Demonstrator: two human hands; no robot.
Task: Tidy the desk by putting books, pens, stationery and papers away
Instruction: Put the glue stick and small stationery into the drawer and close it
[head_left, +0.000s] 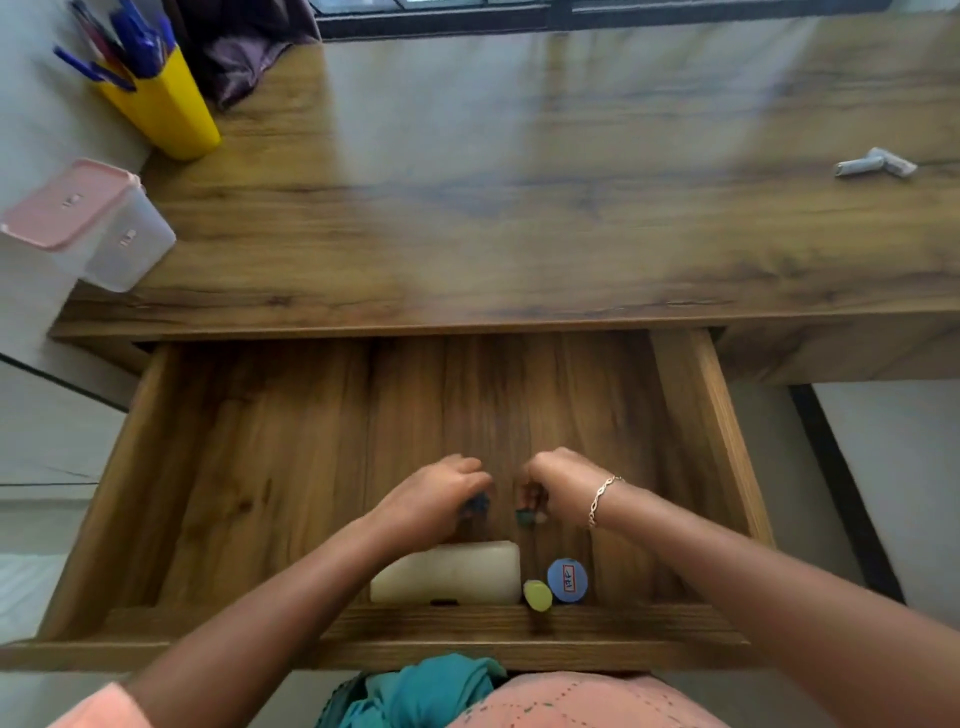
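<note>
- Desk front, open drawer (260, 467): both my hands are inside it, close together over the wooden floor, with the fingers curled downward.
- My left hand (436, 493) pinches a small bluish piece (477, 504). My right hand (561, 483), the one with the bracelet, pinches a small greenish piece (530, 514). Both pieces are too blurred to name.
- Nearer to me, along the drawer's front wall, lie a white box (452, 571), a yellow-green blob (537, 595) and a round blue lid (567, 579).
- What looks left to clear is a rolled scrap of paper (872, 165) on the desk top (519, 182). It lies far forward and to the right of my hands, well apart from them.
- Its long axis runs roughly left to right along the desk, with a shorter bit crossing its right end.
- My right hand is the nearer. I judge the reach must go up out of the drawer, then forward and rightward, once those fingers are free.
</note>
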